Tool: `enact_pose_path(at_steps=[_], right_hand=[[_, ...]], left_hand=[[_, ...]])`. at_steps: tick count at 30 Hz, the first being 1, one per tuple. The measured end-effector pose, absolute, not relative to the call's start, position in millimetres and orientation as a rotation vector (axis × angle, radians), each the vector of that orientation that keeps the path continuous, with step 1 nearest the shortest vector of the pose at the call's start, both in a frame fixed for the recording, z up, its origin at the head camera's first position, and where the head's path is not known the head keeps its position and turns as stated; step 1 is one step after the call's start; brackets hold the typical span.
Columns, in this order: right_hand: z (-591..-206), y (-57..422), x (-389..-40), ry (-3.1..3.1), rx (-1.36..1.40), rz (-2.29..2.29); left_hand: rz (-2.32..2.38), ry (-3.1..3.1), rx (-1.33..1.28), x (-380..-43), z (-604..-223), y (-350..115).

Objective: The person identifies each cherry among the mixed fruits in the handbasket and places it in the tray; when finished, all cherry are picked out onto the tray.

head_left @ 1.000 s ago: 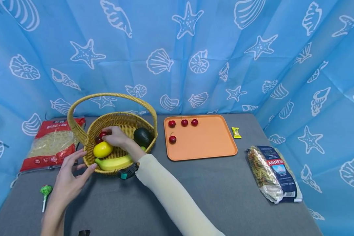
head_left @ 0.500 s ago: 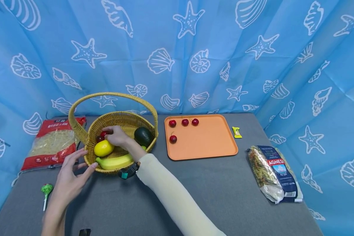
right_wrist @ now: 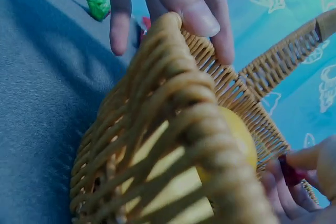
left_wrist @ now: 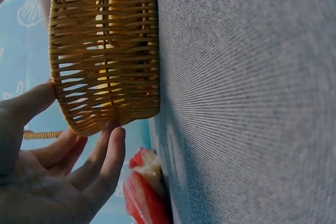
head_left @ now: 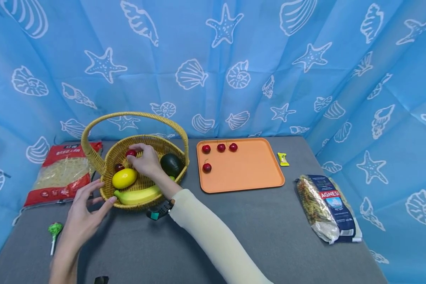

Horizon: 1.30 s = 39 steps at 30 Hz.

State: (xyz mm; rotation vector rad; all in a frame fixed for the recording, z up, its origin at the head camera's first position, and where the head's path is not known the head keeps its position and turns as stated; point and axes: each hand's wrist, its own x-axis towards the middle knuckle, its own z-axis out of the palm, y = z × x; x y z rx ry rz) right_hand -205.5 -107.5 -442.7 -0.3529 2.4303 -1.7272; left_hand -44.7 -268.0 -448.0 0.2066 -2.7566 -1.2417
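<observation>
My right hand [head_left: 145, 159] is over the wicker basket [head_left: 149, 139] and pinches a red cherry [head_left: 131, 153] between thumb and fingers; that cherry [right_wrist: 292, 170] also shows in the right wrist view. Below it in the basket lie a darker cherry [head_left: 118, 167], a yellow lemon [head_left: 124, 178], a banana [head_left: 138, 196] and a dark green avocado [head_left: 171, 165]. A bit of some green thing peeks out beside the avocado, mostly hidden. My left hand [head_left: 83, 215] holds the basket's near left side, thumb at the rim and fingers against the woven wall [left_wrist: 105, 66].
Right of the basket is an orange tray [head_left: 246, 169] bearing several cherries [head_left: 221, 148]. A yellow wrapped candy [head_left: 283, 159] and a pasta bag [head_left: 328, 209] lie farther right. At left are a red noodle bag [head_left: 62, 173] and a green lollipop [head_left: 55, 229]. A blue curtain hangs behind.
My right hand has risen slightly and moved a little to the right and away, lifting the red cherry off the spot beside the darker one. The left hand stays at the basket.
</observation>
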Motion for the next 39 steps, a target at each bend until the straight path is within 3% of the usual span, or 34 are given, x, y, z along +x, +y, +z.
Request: enact_pose_path(at_steps=[10, 21, 29, 39], right_hand=[[-412, -43, -173, 2.046, -0.57, -1.879], [-409, 91, -132, 1.992, -0.848, -1.955], [-445, 162, -152, 2.344, -0.594, -2.028], [-482, 183, -183, 2.681, -0.39, -1.698]], left_hand=[[-1.245, -2.788, 0.24, -46, -448, -269], [-1.269, -2.801, 0.272, -46, -447, -270], [-1.25, -2.812, 0.275, -46, -446, -269], [-1.237, -2.785, 0.24, -45, -447, -268]])
